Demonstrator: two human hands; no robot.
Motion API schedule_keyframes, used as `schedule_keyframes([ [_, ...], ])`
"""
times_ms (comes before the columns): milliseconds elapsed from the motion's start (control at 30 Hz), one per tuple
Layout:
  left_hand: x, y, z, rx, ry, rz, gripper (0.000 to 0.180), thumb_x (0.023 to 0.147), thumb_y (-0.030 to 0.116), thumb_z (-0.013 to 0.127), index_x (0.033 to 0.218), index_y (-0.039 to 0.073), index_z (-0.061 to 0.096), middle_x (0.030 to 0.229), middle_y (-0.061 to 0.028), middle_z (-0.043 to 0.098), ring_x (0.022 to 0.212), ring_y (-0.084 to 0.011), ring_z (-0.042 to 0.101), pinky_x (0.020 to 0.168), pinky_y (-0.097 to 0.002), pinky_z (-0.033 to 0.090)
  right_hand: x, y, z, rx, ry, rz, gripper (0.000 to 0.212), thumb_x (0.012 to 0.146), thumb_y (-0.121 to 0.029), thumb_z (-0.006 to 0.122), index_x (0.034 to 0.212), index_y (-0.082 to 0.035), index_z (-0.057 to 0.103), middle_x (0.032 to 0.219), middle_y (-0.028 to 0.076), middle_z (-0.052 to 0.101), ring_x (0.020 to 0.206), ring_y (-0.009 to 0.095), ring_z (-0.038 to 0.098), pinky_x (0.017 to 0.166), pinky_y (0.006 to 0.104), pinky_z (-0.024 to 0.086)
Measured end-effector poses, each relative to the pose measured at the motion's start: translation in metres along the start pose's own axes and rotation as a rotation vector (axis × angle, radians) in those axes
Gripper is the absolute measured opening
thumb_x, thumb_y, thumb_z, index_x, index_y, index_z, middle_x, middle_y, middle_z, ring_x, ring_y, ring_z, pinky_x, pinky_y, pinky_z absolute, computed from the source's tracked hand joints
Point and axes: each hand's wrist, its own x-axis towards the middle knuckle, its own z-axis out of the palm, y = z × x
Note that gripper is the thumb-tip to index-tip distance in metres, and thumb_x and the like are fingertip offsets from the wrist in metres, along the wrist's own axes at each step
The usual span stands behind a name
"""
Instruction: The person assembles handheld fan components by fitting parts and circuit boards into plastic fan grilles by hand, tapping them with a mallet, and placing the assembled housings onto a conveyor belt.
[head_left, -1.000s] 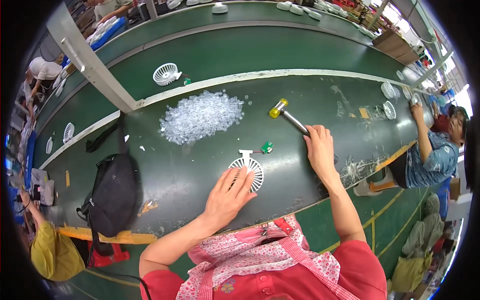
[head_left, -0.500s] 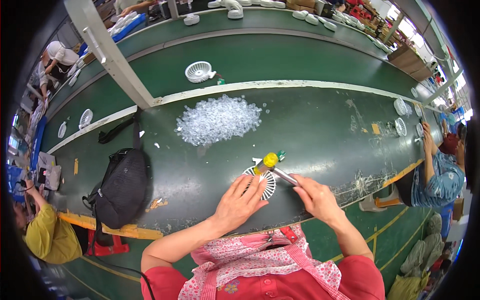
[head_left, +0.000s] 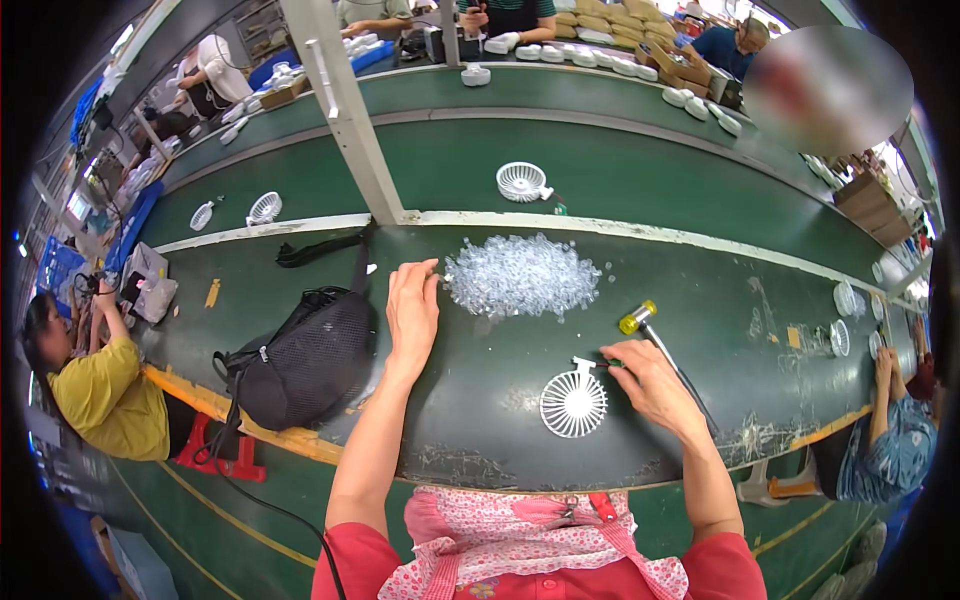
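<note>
My left hand [head_left: 412,312] reaches to the left edge of a pile of small clear plastic pieces [head_left: 522,276], its fingers slightly bent and apart at the tips. A white round fan housing [head_left: 574,405] with radial slats lies on the green-black bench, its short neck pointing away from me. By that neck, my right hand [head_left: 655,385] is closed on a small green circuit board [head_left: 613,363] wired to the housing; the fingers partly hide it. Just beyond the right hand lies a hammer [head_left: 637,317] with a yellow-tipped head, its dark handle running toward the front edge.
A black mesh bag [head_left: 315,360] rests on the bench at left, with a cable hanging from it. A metal post [head_left: 345,115] rises at the bench's far rail. Another fan housing [head_left: 523,182] sits on the green conveyor beyond. Co-workers sit at both sides.
My right hand has let go of the hammer, which now lies on the bench, and holds the circuit board. My left hand has left the fan housing for the pile. The view has shifted.
</note>
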Motion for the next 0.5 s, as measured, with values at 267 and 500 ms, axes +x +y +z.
schedule_keyframes([
  [267,-0.002,-0.023,0.020,0.009,-0.082,-0.086,0.010,0.081,0.005,0.071,0.090,0.002,0.070,0.089,-0.0107,0.063,0.086,-0.0300,0.057,0.078,-0.0395,0.047,0.021,0.004,0.011,-0.060,-0.159,-0.013,0.017,0.089,-0.016,0.064,0.104,-0.007,0.067,0.092,0.008,0.062,0.094,0.027,0.056,0.083,0.0392,0.040],
  [500,0.005,0.006,0.007,-0.070,0.082,0.046,0.006,0.084,0.001,0.068,0.090,0.001,0.066,0.090,-0.0100,0.064,0.085,-0.0262,0.057,0.074,-0.0347,0.046,0.028,0.018,0.028,0.162,-0.096,-0.014,0.011,0.090,-0.015,0.065,0.095,-0.006,0.067,0.089,0.005,0.063,0.089,0.024,0.056,0.088,0.0368,0.041],
])
